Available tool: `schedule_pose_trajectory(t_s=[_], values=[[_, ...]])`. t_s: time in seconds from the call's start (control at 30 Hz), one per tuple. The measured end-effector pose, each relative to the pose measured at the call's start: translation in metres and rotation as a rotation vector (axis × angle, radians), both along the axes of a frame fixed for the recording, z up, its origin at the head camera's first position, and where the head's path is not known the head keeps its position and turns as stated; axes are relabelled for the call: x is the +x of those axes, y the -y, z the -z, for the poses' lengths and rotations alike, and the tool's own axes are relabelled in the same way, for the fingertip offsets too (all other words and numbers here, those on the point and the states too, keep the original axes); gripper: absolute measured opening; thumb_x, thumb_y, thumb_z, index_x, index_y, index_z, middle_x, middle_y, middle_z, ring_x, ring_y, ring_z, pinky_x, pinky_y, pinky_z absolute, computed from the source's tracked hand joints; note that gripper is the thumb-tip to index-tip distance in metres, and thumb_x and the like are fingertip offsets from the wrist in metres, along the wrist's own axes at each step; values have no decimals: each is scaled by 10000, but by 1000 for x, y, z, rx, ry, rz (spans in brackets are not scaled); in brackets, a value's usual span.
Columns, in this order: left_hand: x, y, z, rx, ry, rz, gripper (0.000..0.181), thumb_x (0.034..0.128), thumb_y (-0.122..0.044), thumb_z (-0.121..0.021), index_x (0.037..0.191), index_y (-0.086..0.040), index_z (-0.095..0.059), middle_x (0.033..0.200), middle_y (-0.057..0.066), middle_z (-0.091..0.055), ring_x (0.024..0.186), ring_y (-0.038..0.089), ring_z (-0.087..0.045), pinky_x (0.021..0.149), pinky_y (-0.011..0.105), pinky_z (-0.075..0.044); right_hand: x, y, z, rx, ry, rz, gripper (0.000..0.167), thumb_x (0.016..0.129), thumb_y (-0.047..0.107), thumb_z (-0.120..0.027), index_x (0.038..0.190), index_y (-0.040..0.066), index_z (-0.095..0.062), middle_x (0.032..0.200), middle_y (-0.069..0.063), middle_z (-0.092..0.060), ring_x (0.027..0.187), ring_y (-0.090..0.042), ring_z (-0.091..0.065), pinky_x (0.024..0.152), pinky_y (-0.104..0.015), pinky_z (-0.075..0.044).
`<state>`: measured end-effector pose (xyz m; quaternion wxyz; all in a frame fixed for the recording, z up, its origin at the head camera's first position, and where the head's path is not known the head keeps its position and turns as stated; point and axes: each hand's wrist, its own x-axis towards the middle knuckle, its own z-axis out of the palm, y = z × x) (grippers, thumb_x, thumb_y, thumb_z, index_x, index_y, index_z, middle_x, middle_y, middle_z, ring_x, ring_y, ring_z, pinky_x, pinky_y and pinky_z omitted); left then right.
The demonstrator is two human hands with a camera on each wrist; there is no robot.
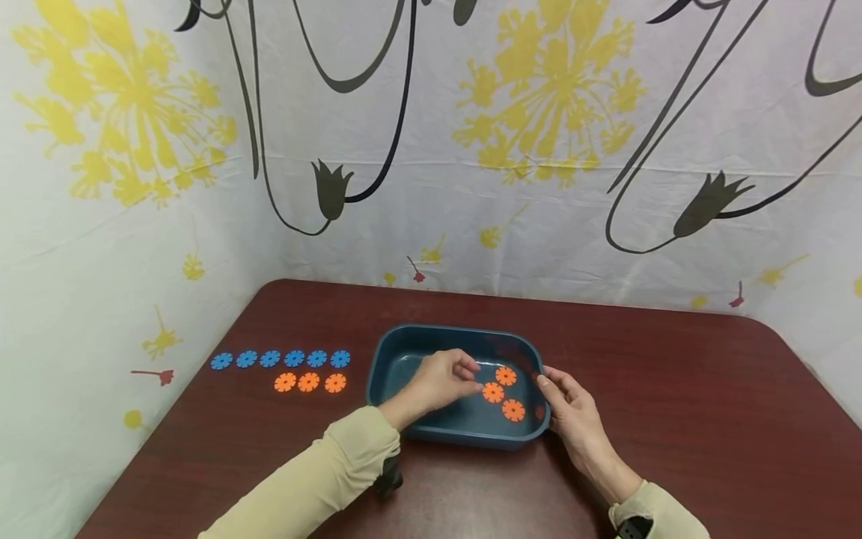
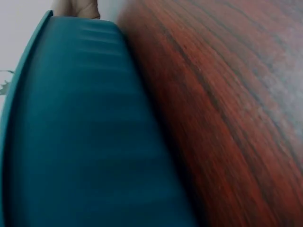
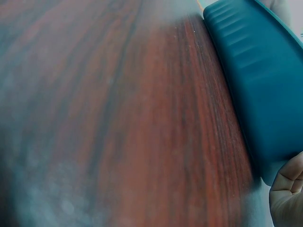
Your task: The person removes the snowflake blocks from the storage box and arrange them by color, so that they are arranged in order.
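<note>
A dark blue plastic basin stands on the table, with three orange notched discs lying in its right part. My left hand reaches over the basin's near rim. Its thumb and bent fingers are apart, close to the leftmost orange disc, and nothing shows between them. At the basin's right end, my right hand grips the rim, thumb on the top edge and fingers outside. In the left wrist view the basin's outer wall fills the left side. The right wrist view shows part of the right hand at the basin's end.
Left of the basin, several blue notched discs lie in a row on the brown table. Three orange discs form a shorter row just nearer. Behind the table hangs a white patterned cloth.
</note>
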<state>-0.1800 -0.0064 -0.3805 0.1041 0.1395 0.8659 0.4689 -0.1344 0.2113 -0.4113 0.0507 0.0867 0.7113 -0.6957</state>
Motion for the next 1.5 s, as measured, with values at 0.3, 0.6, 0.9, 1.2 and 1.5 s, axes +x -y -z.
schedule_pose_trajectory(t_s=[0.3, 0.6, 0.9, 1.2, 1.5], values=[[-5, -18, 6, -104, 24, 28, 244, 770, -145, -775, 986, -88, -676, 876, 0, -676, 791, 101, -603, 677, 234, -494, 0, 0, 1, -2, -7, 7, 530, 956, 379, -520, 1361, 59, -398, 1076, 20, -620, 871, -85, -634, 699, -260, -541], [-4, -25, 12, -184, 6, 24, 251, 754, -179, -796, 967, -124, -675, 904, -18, -653, 832, 100, -577, 730, 245, -487, 1, 0, 0, -6, -6, 8, 532, 956, 376, -523, 1361, 55, -395, 1053, 30, -629, 840, -87, -632, 679, -261, -535], [-2, -30, 15, -208, -17, -25, 296, 761, -196, -792, 1005, -105, -652, 952, 27, -629, 912, 180, -554, 759, 294, -468, 1, 0, 0, 7, -5, 3, 543, 956, 389, -516, 1371, 63, -387, 1100, 2, -617, 858, -98, -637, 695, -269, -538], [-2, -36, 19, -273, -81, -31, 278, 743, -233, -807, 957, -116, -673, 869, 2, -592, 816, 133, -522, 731, 278, -429, 0, 0, -1, 15, -3, -1, 549, 951, 397, -520, 1371, 68, -390, 1108, -4, -616, 872, -98, -637, 707, -267, -537], [-2, -37, 21, -323, -108, -23, 257, 743, -231, -806, 948, -139, -682, 854, -3, -569, 774, 122, -522, 681, 253, -427, 0, 0, -2, 6, 5, -2, 554, 953, 387, -522, 1377, 61, -380, 1096, 13, -615, 879, -103, -636, 707, -268, -539]])
